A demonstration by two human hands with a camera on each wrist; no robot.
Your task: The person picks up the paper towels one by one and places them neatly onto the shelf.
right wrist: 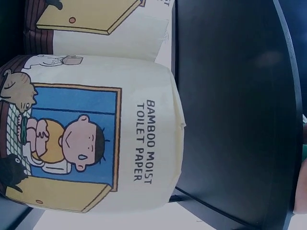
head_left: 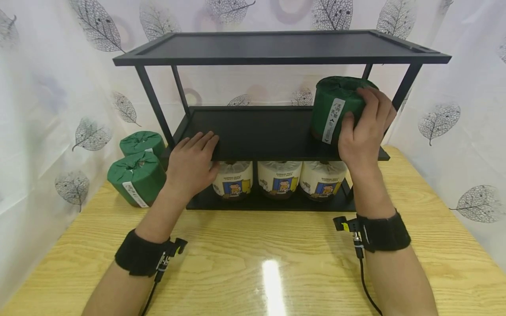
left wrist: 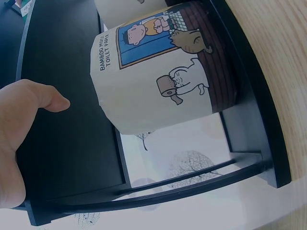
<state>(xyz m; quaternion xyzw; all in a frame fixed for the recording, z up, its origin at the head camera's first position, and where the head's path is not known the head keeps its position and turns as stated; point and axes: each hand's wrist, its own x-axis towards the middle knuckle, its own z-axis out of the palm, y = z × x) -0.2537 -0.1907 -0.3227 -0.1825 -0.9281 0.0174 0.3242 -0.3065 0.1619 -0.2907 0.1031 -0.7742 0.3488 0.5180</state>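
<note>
At the right end of the black rack's middle shelf (head_left: pixel 257 131), my right hand (head_left: pixel 365 127) grips a green paper-wrapped toilet roll (head_left: pixel 322 103). Its thumb lies on the front near the white label, and the fingers curl over the top and right side. The roll tilts a little, its base close over the shelf. In the right wrist view only a sliver of green and of the hand shows at the edge. My left hand (head_left: pixel 193 162) rests on the front left of the same shelf, fingers extended, holding nothing; its thumb (left wrist: pixel 55 100) shows in the left wrist view.
Three cream toilet rolls with a cartoon print, left (head_left: pixel 233 184), centre (head_left: pixel 278 180) and right (head_left: pixel 323 180), stand on the bottom shelf. Two green rolls, front (head_left: pixel 136 175) and back (head_left: pixel 141 142), stand left of the rack. Above is the top shelf (head_left: pixel 269 46), on slim posts.
</note>
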